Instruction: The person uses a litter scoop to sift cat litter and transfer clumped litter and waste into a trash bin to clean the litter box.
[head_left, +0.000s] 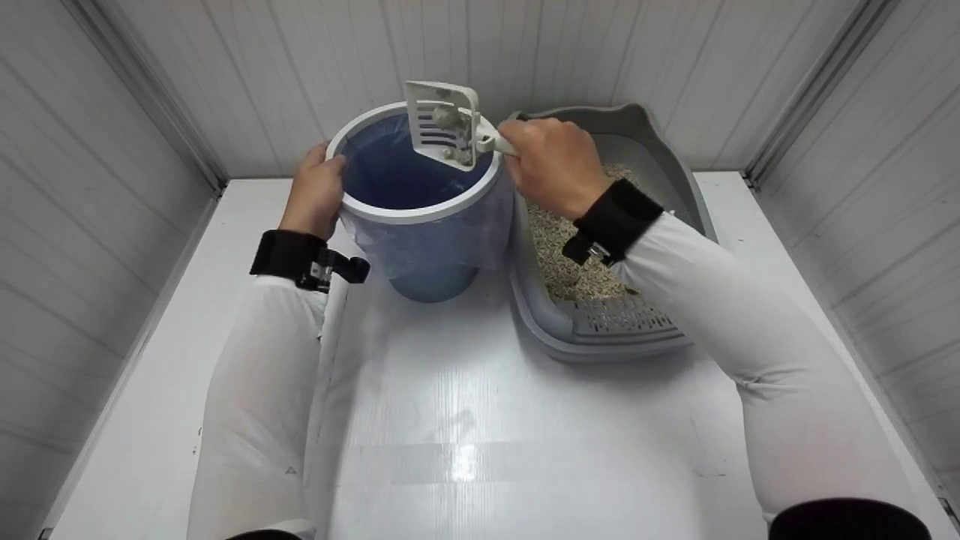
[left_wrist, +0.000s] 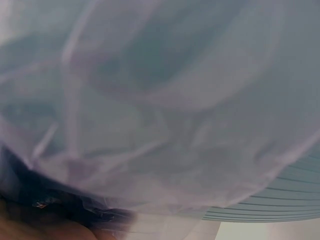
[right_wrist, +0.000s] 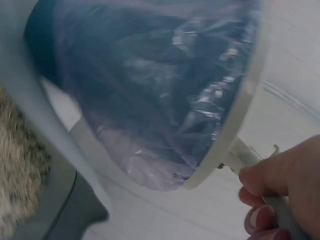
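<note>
Head view: a slotted scoop is held tilted over the bin, a few clumps seen on its blade.
Right hand: grip is curled tight round the scoop's handle.
Left hand: the bin's rim is gripped, fingers over the bag lining it.
Litter tray: set just beside the bin on the worktop, pale litter inside.

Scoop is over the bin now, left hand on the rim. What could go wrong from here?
The scoop is tilted at the far rim of the bin, so bits could drop outside it. The left hand grips only the rim and the thin bag liner; the liner might slip or the bin tip. The right hand may scatter litter from the litter tray.
</note>
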